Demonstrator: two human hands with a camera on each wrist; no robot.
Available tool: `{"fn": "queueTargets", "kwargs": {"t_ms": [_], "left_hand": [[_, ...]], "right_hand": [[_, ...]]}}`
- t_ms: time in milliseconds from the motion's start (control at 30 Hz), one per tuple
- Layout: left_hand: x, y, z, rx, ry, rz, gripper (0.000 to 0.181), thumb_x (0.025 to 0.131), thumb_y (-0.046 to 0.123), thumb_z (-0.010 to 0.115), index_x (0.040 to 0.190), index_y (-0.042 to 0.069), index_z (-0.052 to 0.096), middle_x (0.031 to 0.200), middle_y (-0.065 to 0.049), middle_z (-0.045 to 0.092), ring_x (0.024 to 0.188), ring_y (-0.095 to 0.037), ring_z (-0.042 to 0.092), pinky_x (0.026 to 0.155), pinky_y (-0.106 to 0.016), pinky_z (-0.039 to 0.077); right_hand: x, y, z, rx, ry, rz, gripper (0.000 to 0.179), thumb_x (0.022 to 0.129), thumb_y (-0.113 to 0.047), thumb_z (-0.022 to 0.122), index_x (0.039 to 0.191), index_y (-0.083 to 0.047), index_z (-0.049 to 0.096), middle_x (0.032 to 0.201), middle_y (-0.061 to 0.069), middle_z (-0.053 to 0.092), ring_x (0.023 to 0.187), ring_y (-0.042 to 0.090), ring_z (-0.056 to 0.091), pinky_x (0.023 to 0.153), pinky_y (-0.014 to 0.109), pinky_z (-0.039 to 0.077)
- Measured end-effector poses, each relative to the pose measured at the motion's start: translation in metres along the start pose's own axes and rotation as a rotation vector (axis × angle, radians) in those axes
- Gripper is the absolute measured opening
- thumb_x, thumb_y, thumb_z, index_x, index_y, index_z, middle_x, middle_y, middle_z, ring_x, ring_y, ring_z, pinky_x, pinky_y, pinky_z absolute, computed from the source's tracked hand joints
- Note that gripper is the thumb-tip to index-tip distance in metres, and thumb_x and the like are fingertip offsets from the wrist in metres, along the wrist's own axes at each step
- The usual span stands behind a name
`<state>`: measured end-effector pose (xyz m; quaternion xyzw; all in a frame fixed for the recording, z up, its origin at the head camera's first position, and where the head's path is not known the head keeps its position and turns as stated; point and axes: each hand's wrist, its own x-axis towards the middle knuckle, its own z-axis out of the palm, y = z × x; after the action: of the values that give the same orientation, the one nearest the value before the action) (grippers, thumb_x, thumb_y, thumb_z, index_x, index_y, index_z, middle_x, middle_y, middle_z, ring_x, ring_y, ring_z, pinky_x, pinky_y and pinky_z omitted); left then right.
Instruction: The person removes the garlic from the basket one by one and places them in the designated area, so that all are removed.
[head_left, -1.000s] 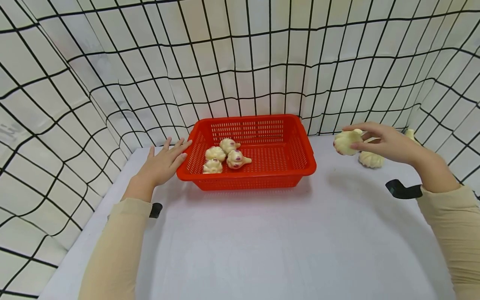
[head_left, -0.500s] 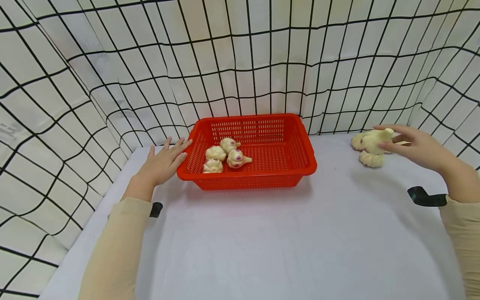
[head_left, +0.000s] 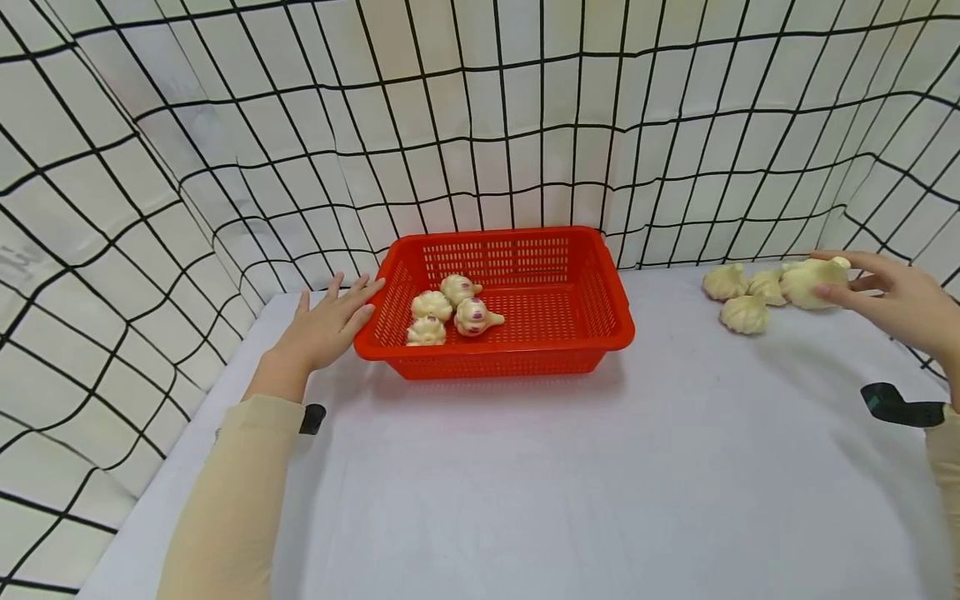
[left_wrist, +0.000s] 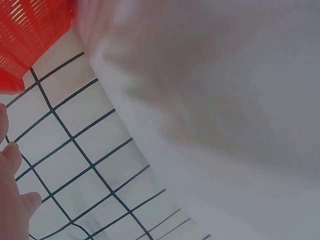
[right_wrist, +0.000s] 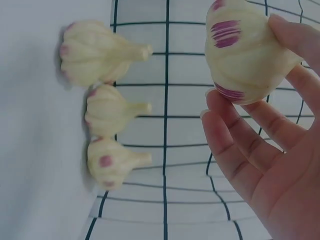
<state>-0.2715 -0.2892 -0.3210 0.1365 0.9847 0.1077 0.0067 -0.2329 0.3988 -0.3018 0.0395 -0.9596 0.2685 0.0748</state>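
My right hand point(head_left: 896, 296) pinches a garlic bulb point(head_left: 810, 285) between thumb and fingers at the right. In the right wrist view, the held garlic bulb point(right_wrist: 245, 55) shows purple streaks on its pale skin. Just left of it in the head view, three more garlic bulbs point(head_left: 745, 315) sit grouped on the table. My left hand point(head_left: 322, 329) lies with spread fingers at the left rim of a red plastic basket point(head_left: 510, 352). Inside the basket, several garlic bulbs point(head_left: 474, 318) are gathered on its left side.
A white table surface point(head_left: 525, 483) spreads in front of the basket. Behind it and along both sides stands a black grid mesh point(head_left: 540, 129) against white sheeting. Dark wrist straps point(head_left: 900, 407) show near the sleeves.
My right hand has moved right with the garlic bulb, from near the basket side to beyond the grouped bulbs, uncovering them. The left hand and basket stay where they were.
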Motion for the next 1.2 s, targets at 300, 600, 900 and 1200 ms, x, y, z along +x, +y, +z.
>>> {"fn": "queueTargets", "kwargs": {"t_ms": [300, 600, 900, 1200], "left_hand": [[0.001, 0.000, 0.000, -0.005, 0.003, -0.006, 0.066, 0.108, 0.059, 0.021, 0.166, 0.026, 0.019, 0.171, -0.009, 0.011, 0.156, -0.036, -0.011, 0.114, -0.068, -0.018], [0.001, 0.000, 0.001, -0.001, 0.001, -0.003, 0.066, 0.108, 0.058, 0.021, 0.166, 0.026, 0.019, 0.171, -0.009, 0.011, 0.156, -0.037, -0.010, 0.114, -0.069, -0.017], [0.000, 0.002, -0.001, 0.005, -0.013, -0.004, 0.065, 0.109, 0.056, 0.022, 0.166, 0.026, 0.018, 0.171, -0.008, 0.010, 0.156, -0.037, -0.012, 0.113, -0.069, -0.017], [0.000, 0.001, -0.001, 0.001, -0.009, -0.005, 0.065, 0.109, 0.057, 0.022, 0.166, 0.026, 0.019, 0.171, -0.009, 0.011, 0.156, -0.037, -0.011, 0.114, -0.069, -0.017]], "right_hand": [[-0.003, 0.017, 0.000, 0.003, 0.070, 0.040, 0.066, 0.106, -0.036, 0.058, 0.154, 0.003, 0.037, 0.146, 0.041, 0.037, 0.102, 0.046, 0.051, 0.057, 0.020, 0.038], [-0.002, 0.036, 0.012, -0.026, 0.057, 0.066, 0.065, 0.107, -0.038, 0.054, 0.152, 0.006, 0.036, 0.136, 0.042, 0.042, 0.077, 0.028, 0.059, 0.063, 0.046, 0.047], [-0.001, 0.049, 0.024, -0.052, 0.010, 0.104, 0.074, 0.107, -0.044, 0.050, 0.149, 0.014, 0.032, 0.134, 0.045, 0.041, 0.093, 0.056, 0.059, 0.077, 0.068, 0.044], [0.000, 0.059, 0.032, -0.046, -0.068, 0.156, 0.079, 0.108, -0.046, 0.046, 0.150, 0.017, 0.024, 0.138, 0.049, 0.033, 0.101, 0.059, 0.058, 0.083, 0.072, 0.043]]}}
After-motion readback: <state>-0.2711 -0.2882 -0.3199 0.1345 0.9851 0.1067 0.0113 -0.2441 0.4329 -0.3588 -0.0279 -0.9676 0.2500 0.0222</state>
